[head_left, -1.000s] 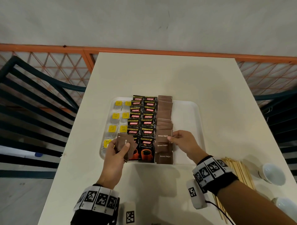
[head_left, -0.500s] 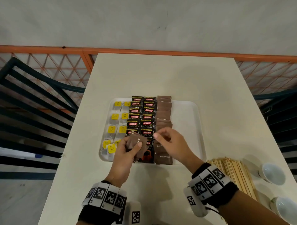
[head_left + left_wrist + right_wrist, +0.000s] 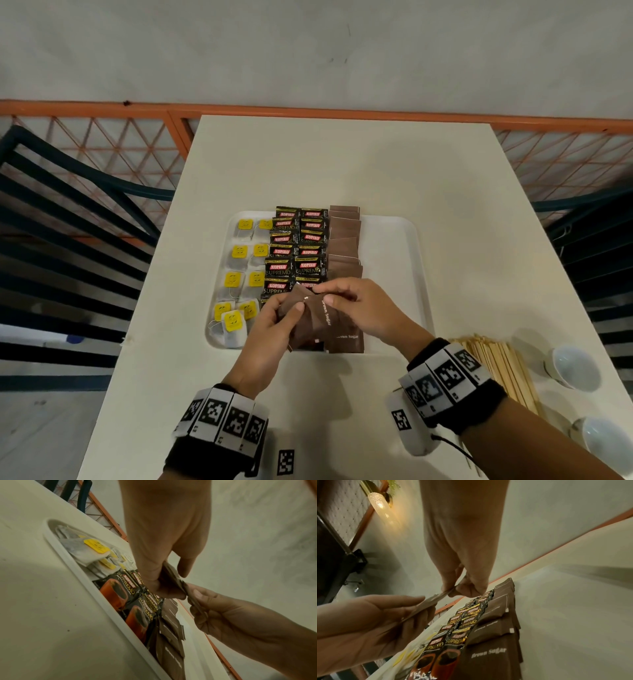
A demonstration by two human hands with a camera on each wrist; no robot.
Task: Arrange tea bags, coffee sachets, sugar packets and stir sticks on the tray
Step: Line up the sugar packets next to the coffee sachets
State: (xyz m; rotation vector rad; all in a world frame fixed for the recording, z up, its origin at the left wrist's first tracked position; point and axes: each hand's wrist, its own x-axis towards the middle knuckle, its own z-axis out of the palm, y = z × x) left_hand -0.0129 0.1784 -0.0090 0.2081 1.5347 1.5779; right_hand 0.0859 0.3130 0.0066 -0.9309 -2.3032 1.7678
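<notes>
A white tray point(image 3: 390, 240) holds tea bags point(image 3: 239, 253) with yellow tags on the left, black coffee sachets point(image 3: 298, 246) in the middle and a column of brown sugar packets point(image 3: 344, 236) beside them. Above the tray's near edge my left hand point(image 3: 274, 318) grips a small stack of brown sugar packets point(image 3: 305, 325). My right hand point(image 3: 346, 301) pinches the top packet of that stack by its upper edge; the pinch also shows in the right wrist view point(image 3: 453, 588). Wooden stir sticks point(image 3: 496, 366) lie on the table to the right of the tray.
Two white cups point(image 3: 572, 368) stand at the table's right edge, near the sticks. The right part of the tray is bare. An orange mesh railing point(image 3: 102, 154) and dark chairs point(image 3: 68, 240) flank the table.
My right hand has left the sugar column on the tray and come over to the stack in my left hand. Both hands have drawn together above the tray's near edge.
</notes>
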